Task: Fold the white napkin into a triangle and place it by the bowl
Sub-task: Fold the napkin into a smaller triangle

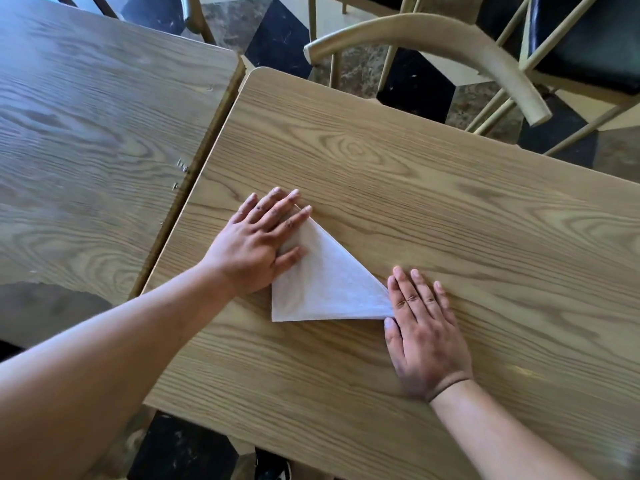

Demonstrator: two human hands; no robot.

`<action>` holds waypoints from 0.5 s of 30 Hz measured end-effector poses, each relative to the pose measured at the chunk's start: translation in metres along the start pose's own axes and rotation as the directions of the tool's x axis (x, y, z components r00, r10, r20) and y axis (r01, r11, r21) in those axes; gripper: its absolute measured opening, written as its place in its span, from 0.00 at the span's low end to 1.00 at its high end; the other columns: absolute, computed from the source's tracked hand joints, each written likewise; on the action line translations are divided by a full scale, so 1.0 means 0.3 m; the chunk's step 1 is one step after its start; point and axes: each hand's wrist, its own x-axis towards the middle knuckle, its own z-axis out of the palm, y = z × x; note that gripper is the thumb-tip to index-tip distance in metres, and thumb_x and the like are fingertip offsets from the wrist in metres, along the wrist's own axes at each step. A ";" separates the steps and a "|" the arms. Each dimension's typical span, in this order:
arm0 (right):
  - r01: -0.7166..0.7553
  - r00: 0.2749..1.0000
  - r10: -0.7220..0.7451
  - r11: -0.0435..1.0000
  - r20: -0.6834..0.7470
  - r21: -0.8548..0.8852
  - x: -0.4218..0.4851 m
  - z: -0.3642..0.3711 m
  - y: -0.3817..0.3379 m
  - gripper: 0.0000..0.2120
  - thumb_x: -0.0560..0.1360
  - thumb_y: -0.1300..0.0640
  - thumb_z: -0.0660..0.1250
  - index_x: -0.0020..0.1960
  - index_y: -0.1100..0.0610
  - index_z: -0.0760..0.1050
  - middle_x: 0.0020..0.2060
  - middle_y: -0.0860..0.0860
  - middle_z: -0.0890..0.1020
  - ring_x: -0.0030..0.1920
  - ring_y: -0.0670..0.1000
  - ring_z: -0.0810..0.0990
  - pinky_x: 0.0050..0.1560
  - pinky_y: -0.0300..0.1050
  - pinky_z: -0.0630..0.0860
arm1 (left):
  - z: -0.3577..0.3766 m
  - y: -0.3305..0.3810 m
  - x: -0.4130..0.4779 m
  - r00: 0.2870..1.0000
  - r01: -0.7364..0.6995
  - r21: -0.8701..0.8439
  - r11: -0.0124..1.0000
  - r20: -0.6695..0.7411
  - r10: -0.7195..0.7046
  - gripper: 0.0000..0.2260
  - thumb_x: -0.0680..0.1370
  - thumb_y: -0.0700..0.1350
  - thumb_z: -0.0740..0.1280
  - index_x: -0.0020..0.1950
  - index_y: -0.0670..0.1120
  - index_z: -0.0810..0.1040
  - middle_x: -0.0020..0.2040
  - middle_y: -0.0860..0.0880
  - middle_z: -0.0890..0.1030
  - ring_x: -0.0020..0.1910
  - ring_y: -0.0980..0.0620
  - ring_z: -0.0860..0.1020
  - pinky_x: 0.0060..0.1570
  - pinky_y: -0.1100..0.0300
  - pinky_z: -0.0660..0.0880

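The white napkin [322, 282] lies flat on the wooden table [450, 220] in a triangle shape. My left hand [258, 244] presses flat on its upper left corner, fingers spread. My right hand [420, 327] lies flat on the table at the napkin's lower right tip, its thumb and first finger touching that tip. Neither hand grips anything. No bowl is in view.
A second wooden table [97, 133] stands close on the left, with a narrow gap between the two. Beige chairs [433, 39] with dark seats stand beyond the far edge, over a tiled floor [277, 32].
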 end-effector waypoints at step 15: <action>-0.017 1.000 0.017 0.998 0.009 0.061 -0.007 -0.003 -0.005 0.31 0.82 0.47 0.53 0.82 0.58 0.61 0.83 0.52 0.61 0.83 0.54 0.56 0.82 0.62 0.54 | -0.058 0.082 -0.070 0.961 0.260 -0.114 0.959 0.130 -0.245 0.35 0.75 0.71 0.54 0.79 0.58 0.67 0.85 0.55 0.58 0.85 0.51 0.52 0.82 0.41 0.50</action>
